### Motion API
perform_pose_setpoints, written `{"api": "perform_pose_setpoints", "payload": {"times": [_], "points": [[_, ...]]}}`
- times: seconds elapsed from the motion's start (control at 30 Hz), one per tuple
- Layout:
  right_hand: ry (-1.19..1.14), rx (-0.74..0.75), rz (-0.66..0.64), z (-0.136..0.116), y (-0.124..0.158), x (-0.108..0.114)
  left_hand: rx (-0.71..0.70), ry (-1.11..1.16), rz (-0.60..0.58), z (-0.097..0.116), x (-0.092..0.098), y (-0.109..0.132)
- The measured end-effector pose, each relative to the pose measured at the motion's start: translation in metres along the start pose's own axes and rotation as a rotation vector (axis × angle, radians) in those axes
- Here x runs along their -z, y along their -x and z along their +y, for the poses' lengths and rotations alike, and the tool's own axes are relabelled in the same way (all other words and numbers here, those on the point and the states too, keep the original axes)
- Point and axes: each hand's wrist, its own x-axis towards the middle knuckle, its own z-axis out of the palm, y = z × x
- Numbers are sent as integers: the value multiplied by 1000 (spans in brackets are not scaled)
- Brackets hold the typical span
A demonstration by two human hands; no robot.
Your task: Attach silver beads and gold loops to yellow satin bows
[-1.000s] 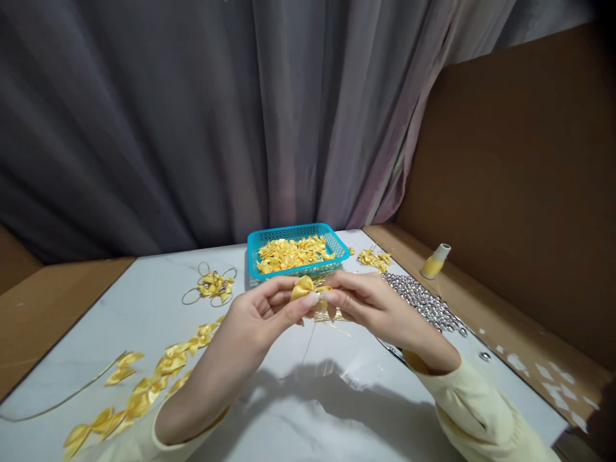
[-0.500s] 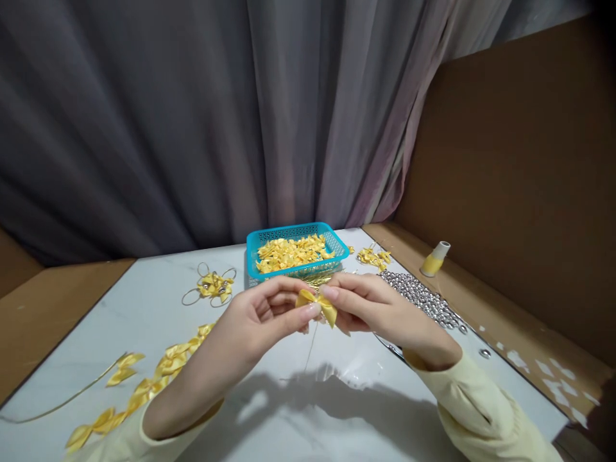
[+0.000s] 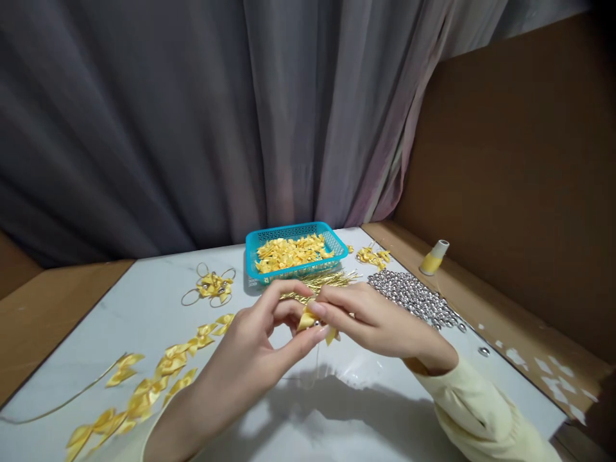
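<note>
- At our left, on the white marbled surface, shiny yellow ribbon bows lie in a loose, slanting row; we judge each one light and soft, easily crushed or nudged out of line.
- Our left hand is clamped on the bow, the thumb at its lower edge and the fingers behind.
- Between our two hands, raised above the surface, is the small yellow satin-look ribbon bow, with a small silver bead at its middle. We expect almost no weight, floppy loops and a slippery face, so we would pinch it at the gathered middle; a squeeze on the loops could crease them. The bead is probably hard and smooth, apt to roll under a fingertip.
- Our right hand is clamped on the bow too, its thumb pressing the upper part; its other fingertips are mostly hidden, so we cannot tell their exact hold.
</note>
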Motion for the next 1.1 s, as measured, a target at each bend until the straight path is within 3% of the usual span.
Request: {"api": "perform_pose_setpoints", "payload": {"times": [0.23,0.37,0.73,0.9,1.1], "points": [[5,-26,91,2,1,-3,76,306,-86,2,1,-4],[-26,-14,100,4,1,-5,110,369,-118,2,1,-6],[119,-3,16,7,0,-5,153,225,-265,-7,8,-12],[179,-59,14,7,0,-6,173,192,-272,-9,10,-12],[36,-37,-6,8,-1,-6,214,163,-229,-5,11,-12]]}}
